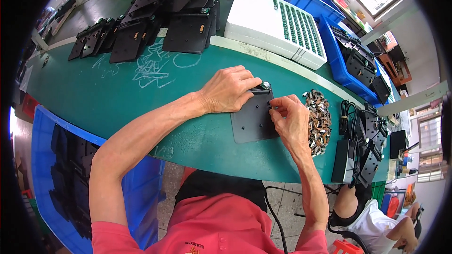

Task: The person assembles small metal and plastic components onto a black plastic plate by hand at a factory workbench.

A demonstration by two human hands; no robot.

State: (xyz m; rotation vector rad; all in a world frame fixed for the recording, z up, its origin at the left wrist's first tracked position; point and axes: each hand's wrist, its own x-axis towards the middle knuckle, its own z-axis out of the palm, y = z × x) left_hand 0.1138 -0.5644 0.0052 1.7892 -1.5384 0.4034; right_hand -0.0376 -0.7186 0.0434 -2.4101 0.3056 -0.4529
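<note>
A flat black plate (249, 124) with small studs lies on the green table in front of me. My left hand (230, 89) is closed over its far end, fingers curled on the bar there. Beside those fingertips, a round silver-and-green piece (265, 85) sits at the plate's far right corner. My right hand (289, 117) pinches at the plate's right edge; its fingers hide whatever small piece is between them. Just right of that hand is a pile of small brown and silver parts (319, 124).
Stacked black plates (186, 30) stand at the far left. Behind the work is a white foam tray (254, 19) with rows of green round pieces. Blue crates (341, 66) (42, 160) flank the table. Cables and a black box (343, 160) lie right; another person (372, 221) sits nearby.
</note>
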